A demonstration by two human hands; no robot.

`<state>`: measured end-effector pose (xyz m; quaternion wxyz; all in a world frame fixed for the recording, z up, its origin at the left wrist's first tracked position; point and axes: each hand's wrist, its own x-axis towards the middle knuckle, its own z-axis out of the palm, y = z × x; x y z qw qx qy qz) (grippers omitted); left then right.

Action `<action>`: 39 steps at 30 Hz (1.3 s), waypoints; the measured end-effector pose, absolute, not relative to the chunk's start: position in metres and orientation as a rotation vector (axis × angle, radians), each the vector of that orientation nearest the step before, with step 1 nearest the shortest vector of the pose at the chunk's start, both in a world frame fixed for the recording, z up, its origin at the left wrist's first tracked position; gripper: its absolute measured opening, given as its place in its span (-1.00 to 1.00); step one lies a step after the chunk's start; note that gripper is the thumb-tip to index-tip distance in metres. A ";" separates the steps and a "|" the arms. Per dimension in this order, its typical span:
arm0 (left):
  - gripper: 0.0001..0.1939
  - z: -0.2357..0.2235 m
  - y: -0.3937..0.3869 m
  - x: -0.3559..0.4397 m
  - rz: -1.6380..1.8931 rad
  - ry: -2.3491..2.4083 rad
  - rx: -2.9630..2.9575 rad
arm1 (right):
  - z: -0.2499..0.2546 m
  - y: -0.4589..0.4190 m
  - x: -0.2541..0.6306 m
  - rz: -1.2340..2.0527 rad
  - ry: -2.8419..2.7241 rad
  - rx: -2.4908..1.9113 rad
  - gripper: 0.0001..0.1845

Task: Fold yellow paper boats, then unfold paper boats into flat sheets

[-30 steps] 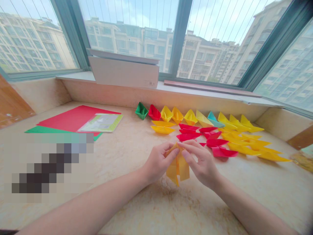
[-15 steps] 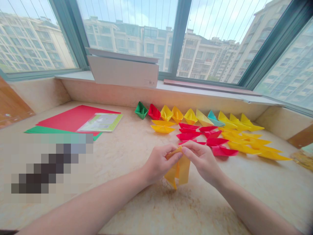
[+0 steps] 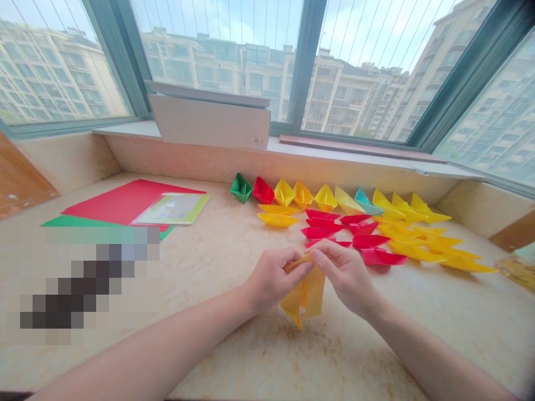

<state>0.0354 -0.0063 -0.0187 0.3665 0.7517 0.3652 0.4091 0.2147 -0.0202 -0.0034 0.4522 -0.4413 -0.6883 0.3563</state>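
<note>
Between my hands hangs a folded sheet of orange-yellow paper (image 3: 314, 295), its loose flaps pointing down over the stone counter. My left hand (image 3: 278, 277) pinches its upper edge between thumb and fingers. From the other side, my right hand (image 3: 345, 273) grips the same top edge, its thumb close to the left fingertips. Part of the upper fold is hidden by my fingers. Just beyond my hands lie red paper boats (image 3: 321, 231), and several yellow paper boats (image 3: 418, 250) spread to the right.
A back row holds more paper boats, including a green boat (image 3: 241, 188) and a blue one (image 3: 368, 201). Red paper sheets (image 3: 121, 200) and a clear packet (image 3: 175, 209) lie at left, near a blurred-out patch. A white box (image 3: 213, 122) stands on the windowsill.
Both hands keep their pinch on the folded paper with hardly any movement. The paper's lower flaps hang very slightly lower and have shifted a little.
</note>
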 end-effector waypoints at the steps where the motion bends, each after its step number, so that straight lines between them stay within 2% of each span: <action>1: -0.66 -0.018 -0.006 0.035 1.051 0.946 1.932 | -0.004 -0.020 0.215 0.878 -1.699 -1.091 -0.76; 14: -0.72 -0.020 -0.005 0.036 1.027 0.935 1.821 | -0.012 -0.014 0.216 0.921 -1.639 -1.139 -0.75; 20: -0.74 -0.020 0.006 0.035 1.274 1.027 1.409 | -0.012 -0.018 0.212 0.805 -1.861 -1.161 -0.34; 22: -0.74 -0.019 0.008 0.035 1.315 1.012 1.311 | -0.011 -0.020 0.210 0.714 -1.906 -1.147 -0.38; 25: -0.70 -0.016 0.008 0.036 1.312 0.990 1.184 | -0.012 -0.020 0.210 0.617 -1.884 -1.113 -0.63; 27: -0.66 -0.014 0.006 0.037 1.294 0.976 1.101 | -0.013 -0.017 0.212 0.593 -1.851 -1.111 -0.71; 39: -0.63 -0.010 0.006 0.036 1.144 0.870 0.987 | -0.018 -0.004 0.222 0.586 -1.639 -1.086 -0.73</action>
